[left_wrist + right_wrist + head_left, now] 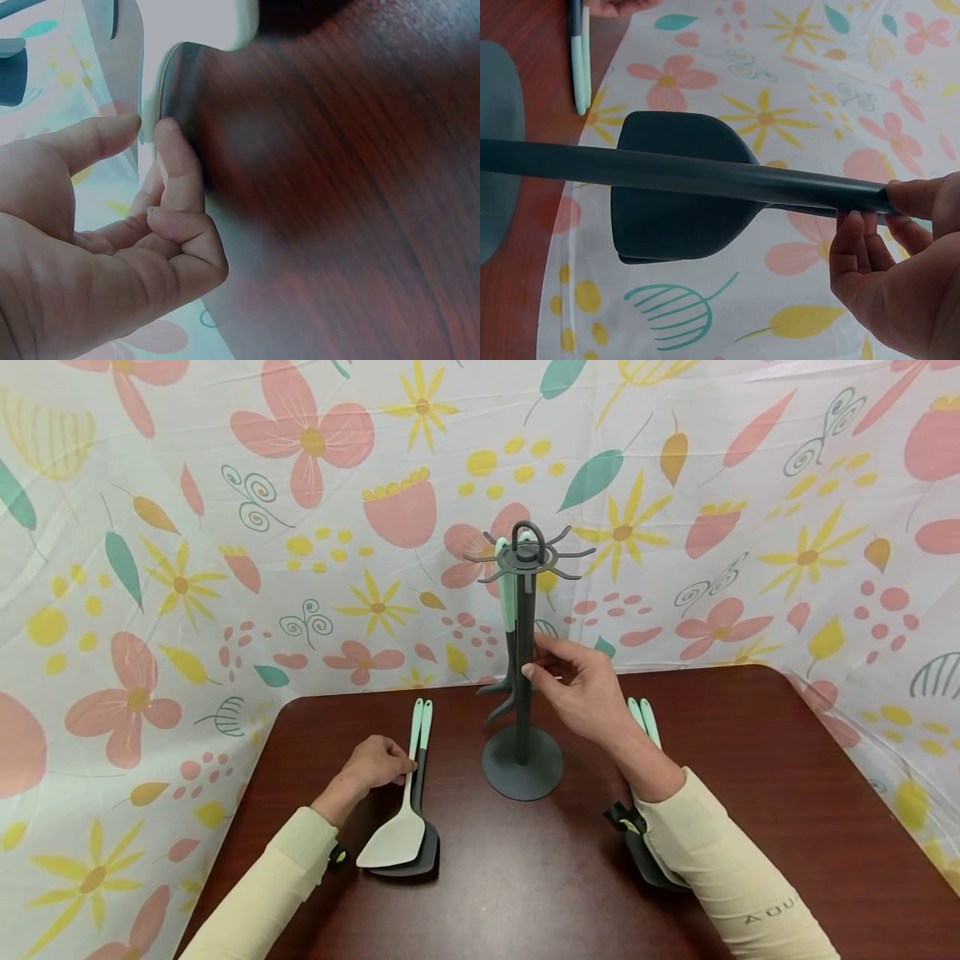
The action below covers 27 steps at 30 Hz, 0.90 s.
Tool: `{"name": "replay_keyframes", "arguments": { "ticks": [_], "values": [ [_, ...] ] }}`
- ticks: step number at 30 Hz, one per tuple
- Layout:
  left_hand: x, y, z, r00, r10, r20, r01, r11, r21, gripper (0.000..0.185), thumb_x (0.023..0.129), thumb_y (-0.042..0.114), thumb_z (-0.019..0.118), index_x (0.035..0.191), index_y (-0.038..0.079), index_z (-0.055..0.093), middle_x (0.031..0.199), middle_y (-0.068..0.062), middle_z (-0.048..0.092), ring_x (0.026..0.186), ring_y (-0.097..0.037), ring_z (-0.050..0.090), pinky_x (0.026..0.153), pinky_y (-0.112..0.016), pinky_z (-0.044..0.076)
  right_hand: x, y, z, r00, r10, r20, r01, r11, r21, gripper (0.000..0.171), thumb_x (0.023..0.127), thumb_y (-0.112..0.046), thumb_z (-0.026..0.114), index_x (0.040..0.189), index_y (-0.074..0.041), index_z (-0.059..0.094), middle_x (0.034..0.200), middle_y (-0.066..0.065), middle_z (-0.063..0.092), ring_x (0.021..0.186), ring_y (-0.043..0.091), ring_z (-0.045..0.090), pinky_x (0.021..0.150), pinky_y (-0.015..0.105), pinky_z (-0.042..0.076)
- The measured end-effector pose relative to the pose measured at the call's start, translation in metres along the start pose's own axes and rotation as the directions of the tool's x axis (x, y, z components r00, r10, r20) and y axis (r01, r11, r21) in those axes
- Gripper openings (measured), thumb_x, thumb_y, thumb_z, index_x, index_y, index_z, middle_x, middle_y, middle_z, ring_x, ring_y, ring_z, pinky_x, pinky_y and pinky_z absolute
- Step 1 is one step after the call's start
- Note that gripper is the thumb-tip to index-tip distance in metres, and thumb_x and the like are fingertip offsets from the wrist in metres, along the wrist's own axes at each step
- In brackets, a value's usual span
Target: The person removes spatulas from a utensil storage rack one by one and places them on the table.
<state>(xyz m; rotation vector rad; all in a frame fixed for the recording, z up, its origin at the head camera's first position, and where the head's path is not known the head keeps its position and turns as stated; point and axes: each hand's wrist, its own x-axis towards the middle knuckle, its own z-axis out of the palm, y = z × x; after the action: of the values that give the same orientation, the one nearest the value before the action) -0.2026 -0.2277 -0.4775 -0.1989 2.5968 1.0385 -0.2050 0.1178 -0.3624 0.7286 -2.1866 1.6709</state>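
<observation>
Utensil rack [522, 677]: 1 utensil [509, 635] hung, right hand [581, 685] pinching it; left hand [375, 764] pinching 2 spatulas [408, 827], unhung.

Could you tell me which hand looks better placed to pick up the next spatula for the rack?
Probably the left. The left hand already touches the handles of the two stacked spatulas lying on the table, while the right hand is up at the utensil rack, fingers on its post.
</observation>
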Motion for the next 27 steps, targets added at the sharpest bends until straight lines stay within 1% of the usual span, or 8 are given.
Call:
{"name": "replay_keyframes", "arguments": {
  "ticks": [4, 9, 12, 15, 18, 21, 24, 27],
  "values": [
    [-0.001, 0.001, -0.001, 1.000, -0.002, 0.002, 0.002, 1.000, 0.027, 0.019, 0.099, 0.026, 0.077, 0.094, 0.008, 0.074, 0.103, -0.009, 0.072, 0.080, -0.019, 0.073, 0.090, -0.050, 0.057, 0.000, -0.001, 0.000, 1.000, -0.003, 0.001, 0.003, 1.000, 0.001, 0.038, 0.101, -0.004, 0.072, 0.138, -0.011, 0.072, 0.107, 0.009, 0.076, 0.095, 0.019, 0.073, 0.080, 0.030, 0.061],
    [-0.001, 0.003, -0.004, 1.000, 0.013, 0.003, -0.013, 0.998, 0.063, 0.021, 0.099, 0.029, 0.077, 0.096, 0.008, 0.074, 0.099, -0.008, 0.073, 0.080, -0.020, 0.072, 0.083, -0.045, 0.057, 0.000, -0.001, 0.000, 1.000, -0.003, -0.002, 0.003, 1.000, -0.001, 0.038, 0.101, -0.004, 0.072, 0.138, -0.011, 0.072, 0.107, 0.009, 0.076, 0.095, 0.018, 0.073, 0.079, 0.029, 0.061],
    [0.000, 0.005, -0.008, 0.998, 0.048, -0.026, -0.045, 0.991, 0.123, 0.024, 0.099, 0.032, 0.076, 0.101, 0.008, 0.072, 0.097, -0.007, 0.072, 0.085, -0.023, 0.069, 0.080, -0.043, 0.055, 0.000, -0.001, 0.000, 1.000, -0.003, -0.001, 0.003, 1.000, 0.001, 0.038, 0.101, -0.004, 0.072, 0.138, -0.011, 0.072, 0.107, 0.008, 0.077, 0.096, 0.018, 0.073, 0.079, 0.029, 0.061],
    [-0.001, 0.011, -0.012, 0.993, 0.101, -0.065, -0.089, 0.982, 0.169, 0.027, 0.100, 0.033, 0.075, 0.109, 0.008, 0.070, 0.101, -0.008, 0.071, 0.090, -0.026, 0.065, 0.080, -0.044, 0.054, 0.000, -0.001, 0.000, 1.000, -0.002, 0.001, 0.002, 1.000, 0.003, 0.038, 0.101, -0.004, 0.072, 0.138, -0.011, 0.072, 0.108, 0.008, 0.077, 0.096, 0.018, 0.073, 0.079, 0.028, 0.061],
    [-0.003, 0.021, -0.015, 0.984, 0.148, -0.099, -0.132, 0.980, 0.149, 0.027, 0.101, 0.033, 0.073, 0.114, 0.009, 0.070, 0.107, -0.008, 0.069, 0.094, -0.026, 0.064, 0.082, -0.044, 0.053, 0.000, -0.001, 0.000, 1.000, -0.002, -0.002, 0.002, 1.000, 0.002, 0.038, 0.101, -0.004, 0.072, 0.138, -0.011, 0.072, 0.108, 0.008, 0.077, 0.096, 0.018, 0.073, 0.079, 0.028, 0.061],
    [-0.007, 0.034, -0.017, 0.972, 0.197, -0.131, -0.183, 0.977, 0.109, 0.025, 0.100, 0.032, 0.073, 0.114, 0.012, 0.071, 0.106, -0.006, 0.070, 0.093, -0.024, 0.064, 0.082, -0.042, 0.053, 0.000, -0.001, 0.000, 1.000, -0.005, -0.006, 0.005, 1.000, 0.002, 0.038, 0.101, -0.004, 0.073, 0.138, -0.011, 0.072, 0.108, 0.008, 0.077, 0.096, 0.017, 0.073, 0.079, 0.028, 0.061],
    [-0.011, 0.046, -0.017, 0.953, 0.258, -0.158, -0.246, 0.965, 0.090, 0.021, 0.101, 0.032, 0.073, 0.112, 0.014, 0.072, 0.102, -0.003, 0.071, 0.090, -0.021, 0.065, 0.081, -0.039, 0.053, 0.000, 0.000, 0.000, 1.000, -0.010, -0.007, 0.011, 1.000, 0.007, 0.039, 0.101, -0.003, 0.072, 0.139, -0.010, 0.072, 0.109, 0.010, 0.077, 0.097, 0.017, 0.073, 0.078, 0.027, 0.060],
    [-0.018, 0.059, -0.015, 0.932, 0.319, -0.174, -0.311, 0.948, 0.073, 0.017, 0.101, 0.030, 0.074, 0.111, 0.016, 0.073, 0.100, -0.001, 0.072, 0.091, -0.019, 0.066, 0.081, -0.038, 0.053, 0.000, 0.000, 0.000, 1.000, -0.013, -0.007, 0.013, 1.000, 0.008, 0.039, 0.101, -0.003, 0.072, 0.139, -0.010, 0.072, 0.110, 0.010, 0.078, 0.097, 0.016, 0.074, 0.076, 0.026, 0.059]
  ]
}}
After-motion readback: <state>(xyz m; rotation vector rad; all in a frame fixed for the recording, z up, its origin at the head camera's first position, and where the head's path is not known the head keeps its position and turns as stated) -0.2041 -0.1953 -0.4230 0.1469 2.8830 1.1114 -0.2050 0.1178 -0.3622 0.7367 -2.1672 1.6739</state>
